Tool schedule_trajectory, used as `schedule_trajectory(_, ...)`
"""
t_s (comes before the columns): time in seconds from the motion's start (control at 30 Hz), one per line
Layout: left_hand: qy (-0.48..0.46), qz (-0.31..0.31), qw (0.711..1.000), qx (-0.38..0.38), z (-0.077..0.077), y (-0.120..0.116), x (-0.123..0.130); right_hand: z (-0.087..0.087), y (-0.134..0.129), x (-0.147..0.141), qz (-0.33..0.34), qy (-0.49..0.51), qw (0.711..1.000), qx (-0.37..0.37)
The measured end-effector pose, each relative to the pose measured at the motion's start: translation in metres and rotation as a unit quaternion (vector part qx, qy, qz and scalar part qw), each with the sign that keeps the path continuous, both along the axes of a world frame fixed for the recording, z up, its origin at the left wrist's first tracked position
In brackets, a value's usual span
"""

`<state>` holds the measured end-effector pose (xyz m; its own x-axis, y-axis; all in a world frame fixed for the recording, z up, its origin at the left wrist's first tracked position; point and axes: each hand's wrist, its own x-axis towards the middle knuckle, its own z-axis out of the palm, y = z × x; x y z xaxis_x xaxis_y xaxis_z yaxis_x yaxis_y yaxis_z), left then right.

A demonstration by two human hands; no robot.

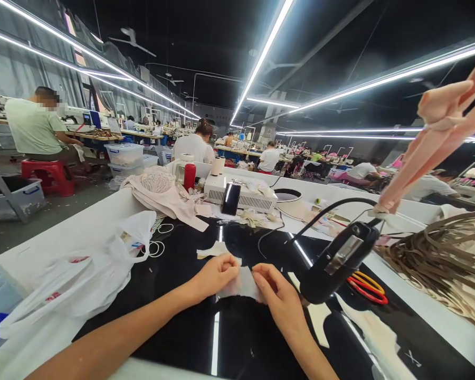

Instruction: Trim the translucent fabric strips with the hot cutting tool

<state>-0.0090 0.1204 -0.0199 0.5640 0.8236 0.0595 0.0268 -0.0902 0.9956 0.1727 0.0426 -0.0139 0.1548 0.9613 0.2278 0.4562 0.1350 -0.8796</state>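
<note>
A small white piece of fabric [243,285] is stretched between my two hands, above a glossy black tabletop [174,327]. My left hand [217,274] pinches its left edge, thumb against curled fingers. At the right edge, my right hand [275,287] grips it between thumb and fingertips. Just behind my left hand lies a cream cut fabric piece [212,250]. To the right of my right hand hangs a black handheld cutting tool [336,264], tied up by a pink fabric strip [415,153]. Beneath the tool rests another cream cut piece [320,321].
White plastic bags [83,274] lie at the left. A phone [231,199] leans on a white machine box [243,196] at the back, near a red thread spool [189,176]. Red and orange rings [368,287] and brown straps [447,264] lie right. People sit working beyond.
</note>
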Motion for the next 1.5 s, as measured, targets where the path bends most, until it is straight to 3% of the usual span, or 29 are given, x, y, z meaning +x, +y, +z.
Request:
schedule_trajectory(0.17, 0.000, 0.021, 1.000, -0.010, 0.002, 0.016, -0.010, 0.004, 0.017, -0.010, 0.005, 0.036, 0.999, -0.014)
schedule_trajectory(0.37, 0.019, 0.062, 0.997, 0.037, 0.004, 0.033, -0.019, 0.002, 0.041, -0.014, 0.012, 0.003, 1.000, 0.017)
schedule_trajectory(0.53, 0.076, 0.106, 0.985, 0.116, 0.011, 0.049, -0.031, -0.004, 0.074, -0.020, 0.008, -0.058, 0.997, 0.053)
schedule_trajectory(0.7, 0.193, 0.149, 0.941, 0.233, 0.016, 0.057, -0.045, -0.010, 0.096, -0.028, 0.022, -0.145, 0.987, 0.061)
schedule_trajectory(0.87, 0.299, 0.130, 0.894, 0.308, 0.011, 0.058, -0.049, -0.013, 0.097, -0.031, 0.017, -0.232, 0.972, 0.042)
schedule_trajectory(1.1, 0.387, 0.110, 0.844, 0.355, 0.000, 0.060, -0.046, -0.020, 0.095, -0.034, 0.013, -0.317, 0.948, 0.021)
schedule_trajectory(1.5, 0.415, 0.115, 0.823, 0.369, -0.005, 0.062, -0.046, -0.020, 0.094, -0.040, 0.008, -0.368, 0.930, -0.002)
